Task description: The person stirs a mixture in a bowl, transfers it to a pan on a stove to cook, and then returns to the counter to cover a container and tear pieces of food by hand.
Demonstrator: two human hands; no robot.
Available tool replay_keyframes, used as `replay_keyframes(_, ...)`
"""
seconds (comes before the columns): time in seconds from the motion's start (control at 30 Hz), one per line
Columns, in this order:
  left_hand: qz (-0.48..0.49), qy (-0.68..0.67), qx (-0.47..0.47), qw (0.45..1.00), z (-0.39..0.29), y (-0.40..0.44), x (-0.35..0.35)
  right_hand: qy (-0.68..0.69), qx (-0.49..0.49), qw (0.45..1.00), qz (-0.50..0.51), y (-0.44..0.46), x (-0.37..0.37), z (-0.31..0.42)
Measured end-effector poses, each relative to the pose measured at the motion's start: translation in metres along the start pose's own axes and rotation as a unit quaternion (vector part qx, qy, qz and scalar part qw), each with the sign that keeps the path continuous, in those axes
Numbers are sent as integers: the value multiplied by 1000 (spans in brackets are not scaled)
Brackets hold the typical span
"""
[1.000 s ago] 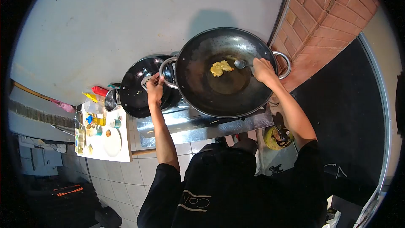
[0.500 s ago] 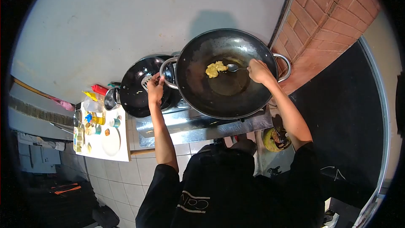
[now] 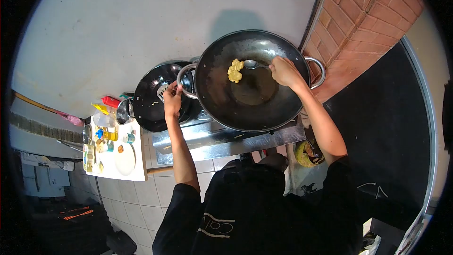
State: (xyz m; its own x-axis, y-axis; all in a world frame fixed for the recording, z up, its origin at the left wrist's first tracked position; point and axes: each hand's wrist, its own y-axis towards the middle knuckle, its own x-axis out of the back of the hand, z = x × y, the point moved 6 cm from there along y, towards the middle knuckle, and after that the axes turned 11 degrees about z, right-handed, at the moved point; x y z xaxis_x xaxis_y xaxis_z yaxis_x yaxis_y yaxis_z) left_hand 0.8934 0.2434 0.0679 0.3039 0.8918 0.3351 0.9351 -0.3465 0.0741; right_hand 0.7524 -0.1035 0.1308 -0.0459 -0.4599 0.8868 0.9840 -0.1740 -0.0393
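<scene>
A large dark wok (image 3: 255,113) with two metal loop handles stands on the stove. In my right hand (image 3: 284,72) is a metal spoon (image 3: 251,64), held over the wok with its bowl touching or nearly touching a lump of yellow, egg-like food (image 3: 235,72). That lump lies left of the wok's middle, where the surface shines. My left hand (image 3: 172,99) is closed at the wok's left handle (image 3: 187,95). Beside it, a slotted spatula (image 3: 162,91) rests in a smaller black wok (image 3: 150,108); the spatula's handle is hidden.
To the left, a white table (image 3: 140,172) carries a plate (image 3: 125,161), bottles and small containers. A small metal pot (image 3: 124,111) sits beside the smaller wok. A brick pillar (image 3: 347,42) rises close to the right handle. A yellow bin (image 3: 302,159) stands below right.
My right hand and the spoon have shifted left and slightly up in the wok. The yellow food has moved a little left and changed shape. My left hand stays at the handle.
</scene>
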Motion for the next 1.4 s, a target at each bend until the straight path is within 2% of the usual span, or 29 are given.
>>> replay_keyframes(0.33, 10, -3, 17, 1000, 5, 1, 2, 15, 12, 1000, -12, 5, 1, 8)
replay_keyframes(0.7, 8, -9, 5, 1000, 5, 2, 2, -10, -71, 997, 32, 1, -19, -32)
replay_keyframes(0.83, 7, 9, 4, 1000, 5, 1, 2, -21, -45, 999, 3, -3, -13, -25)
replay_keyframes(0.9, 9, 4, -1, 1000, 4, 0, 2, -7, -17, 1000, 14, -5, -12, -12)
replay_keyframes(1.0, 14, -14, 3, 1000, 7, 1, 1, 1, -42, 994, 104, 0, -30, 4)
replay_keyframes(1.1, 15, -25, 7, 1000, 10, 3, 0, -1, 9, 996, 93, 2, -47, 19)
replay_keyframes(1.4, 6, -33, 14, 999, 2, -1, -2, -26, -5, 993, 118, -3, -60, 5)
